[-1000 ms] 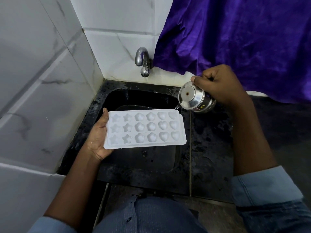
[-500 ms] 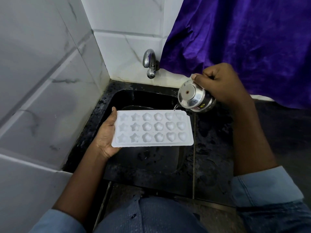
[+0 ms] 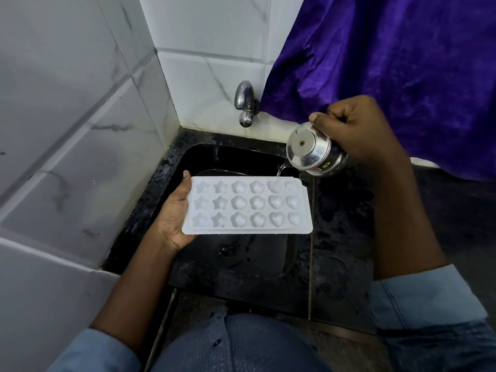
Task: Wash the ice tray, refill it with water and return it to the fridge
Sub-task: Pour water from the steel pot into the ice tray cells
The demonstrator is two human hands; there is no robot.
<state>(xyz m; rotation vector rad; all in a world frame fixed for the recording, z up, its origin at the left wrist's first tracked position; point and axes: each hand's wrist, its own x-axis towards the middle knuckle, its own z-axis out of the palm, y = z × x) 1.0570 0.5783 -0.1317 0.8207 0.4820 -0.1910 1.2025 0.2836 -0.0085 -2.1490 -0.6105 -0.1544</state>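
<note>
Over sink (image 3: 230, 154): left hand (image 3: 174, 214) holds tray (image 3: 247, 205) by short end, fingers hidden beneath; right hand (image 3: 357, 130) curled round pouring pot (image 3: 312, 154). Tray likely light, stiff, slippery; keep level.

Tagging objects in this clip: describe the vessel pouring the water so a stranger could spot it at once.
Start at the black sink in the tiled corner, with the white ice tray held over it. Above the tray's far right corner, the right hand tips a small steel pot. Unlike the wall tap, it is round, handheld and pouring.
</note>
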